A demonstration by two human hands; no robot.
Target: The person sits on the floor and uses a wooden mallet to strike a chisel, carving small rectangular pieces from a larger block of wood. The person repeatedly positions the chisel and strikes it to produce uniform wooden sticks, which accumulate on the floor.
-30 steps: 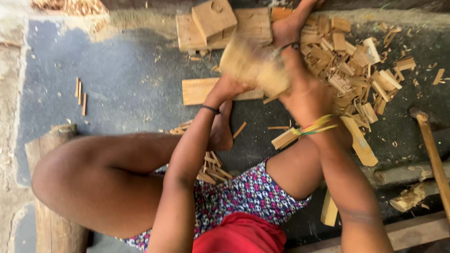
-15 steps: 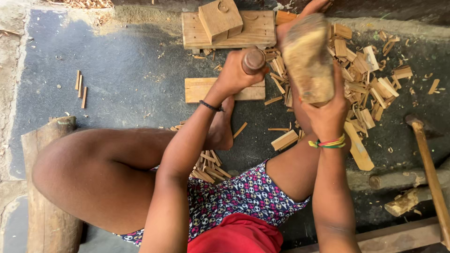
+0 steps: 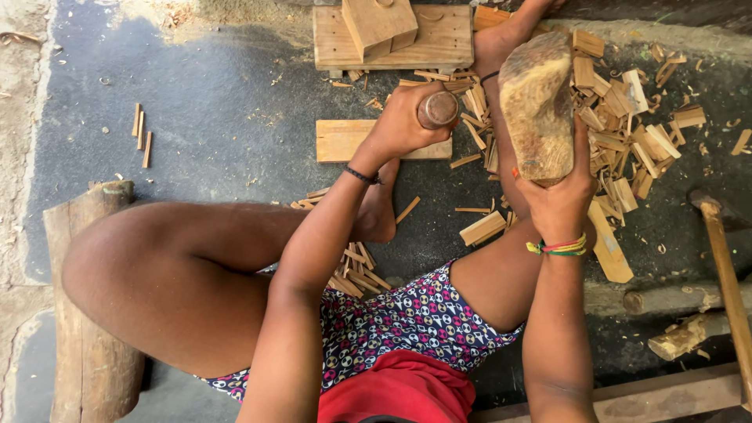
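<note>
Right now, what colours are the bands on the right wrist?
Green, yellow and red bands, clearest in the head view.

Left hand (image 3: 399, 125) fisted around a round wooden handle (image 3: 437, 110), end pointing up at the camera. Right hand (image 3: 558, 200) grips a rough wood block (image 3: 537, 106) from below — block upright over the pile of wood chips (image 3: 627, 133). Flat plank (image 3: 345, 141) just beside the left hand, stacked boards (image 3: 392, 35) above it.
</note>
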